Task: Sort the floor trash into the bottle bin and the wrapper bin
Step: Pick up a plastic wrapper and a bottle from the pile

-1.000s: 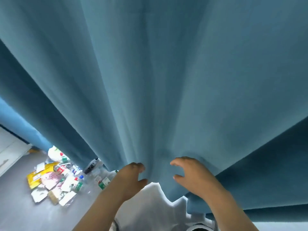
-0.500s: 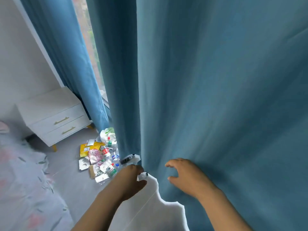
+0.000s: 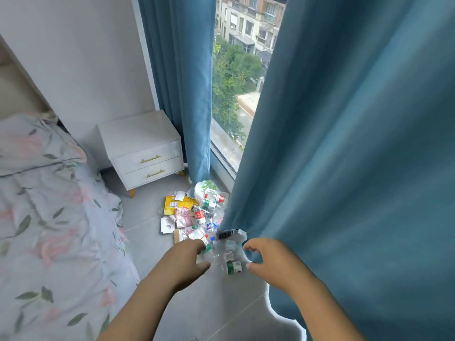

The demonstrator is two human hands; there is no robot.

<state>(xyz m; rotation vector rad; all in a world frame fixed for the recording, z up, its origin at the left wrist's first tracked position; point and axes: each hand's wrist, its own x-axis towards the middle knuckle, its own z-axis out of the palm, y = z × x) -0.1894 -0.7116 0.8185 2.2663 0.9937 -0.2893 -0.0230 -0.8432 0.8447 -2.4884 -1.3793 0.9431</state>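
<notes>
A pile of floor trash [image 3: 197, 217] lies by the window: clear plastic bottles with red, green and blue labels, a yellow packet [image 3: 172, 205], a pink wrapper [image 3: 183, 216] and white card pieces. A bottle with a green label [image 3: 234, 267] lies nearest me. My left hand [image 3: 187, 259] hovers over the near end of the pile, fingers curled and apart, holding nothing. My right hand [image 3: 268, 259] is at the hem of the blue curtain [image 3: 344, 168], fingers spread, holding nothing. No bins are in view.
A white two-drawer nightstand [image 3: 145, 153] stands at the back left by the wall. A bed with floral bedding [image 3: 49, 217] fills the left side. The window [image 3: 236, 82] and a second blue curtain [image 3: 182, 82] are behind the pile. Grey floor [image 3: 221, 303] lies beneath my arms.
The view has swung left, off the blue curtain and onto the room, so the pile, nightstand, bed and window now show. Both hands stay extended and empty near the curtain hem.
</notes>
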